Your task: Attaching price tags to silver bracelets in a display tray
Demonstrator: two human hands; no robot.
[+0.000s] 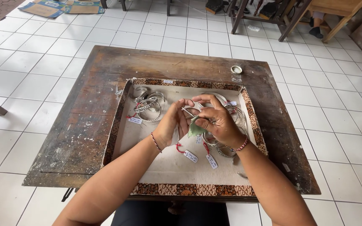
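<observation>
Many tagged bracelets (tray) around hands

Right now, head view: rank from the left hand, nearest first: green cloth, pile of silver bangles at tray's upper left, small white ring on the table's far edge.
1. Green cloth, right beside the left hand.
2. Pile of silver bangles, tray's upper left.
3. Small white ring, table's far edge.
</observation>
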